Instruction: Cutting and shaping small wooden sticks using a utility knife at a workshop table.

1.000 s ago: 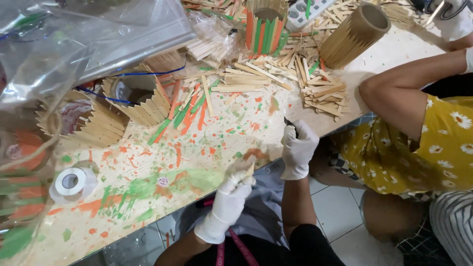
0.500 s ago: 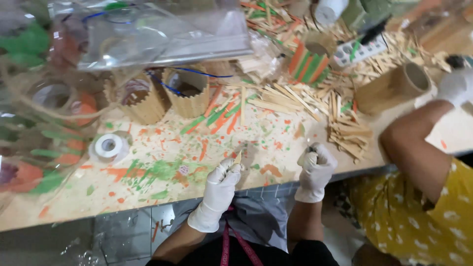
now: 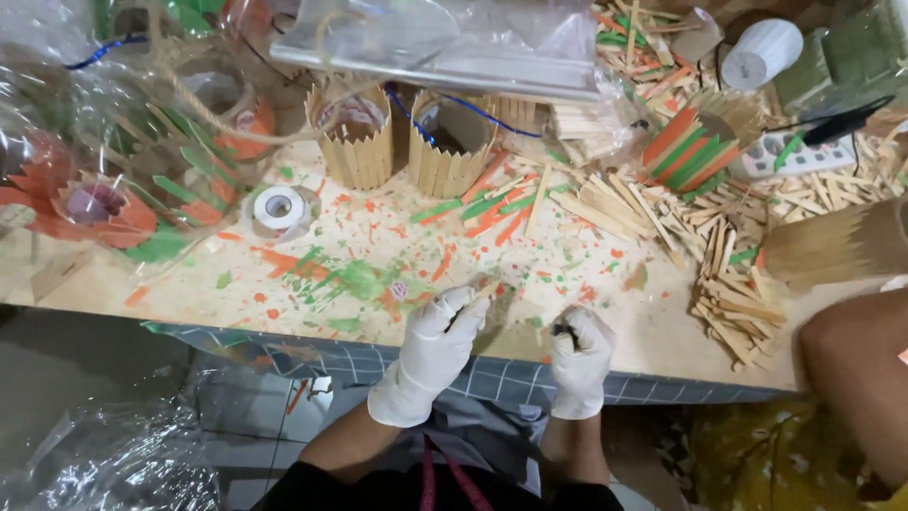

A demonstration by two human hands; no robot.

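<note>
Left hand (image 3: 437,333), white glove, fingers curled and pinching a plain wooden craft stick (image 3: 490,290) at its lower end; stick angles up to the right just above the paint-spattered table (image 3: 397,246), near its front edge. Right hand (image 3: 579,348), also gloved, clenched round a small dark tool (image 3: 565,330), too small to tell what kind; it sits just right of the stick, hands near but apart.

Packages: clear zip bag (image 3: 454,43) lies across the far edge of the table, flat, glossy, overlapping the tops of two stick-clad cups (image 3: 407,142). Crumpled clear plastic sheet (image 3: 123,114) covers the far left, with orange and green stick flowers (image 3: 95,203) under it. More clear plastic on the floor (image 3: 123,454), lower left.

Around: white tape roll (image 3: 279,206) left of centre. Loose painted sticks (image 3: 492,203), green and orange, lie beyond the hands. Piles of bare sticks (image 3: 733,303) to the right, plus an orange-and-green striped holder (image 3: 695,142). White power strip (image 3: 804,151) far right, dark cable across it. White cylinder (image 3: 761,52) at the top right. Another person's bare arm (image 3: 856,378) comes in at the right edge, over a yellow patterned garment (image 3: 757,464)
</note>
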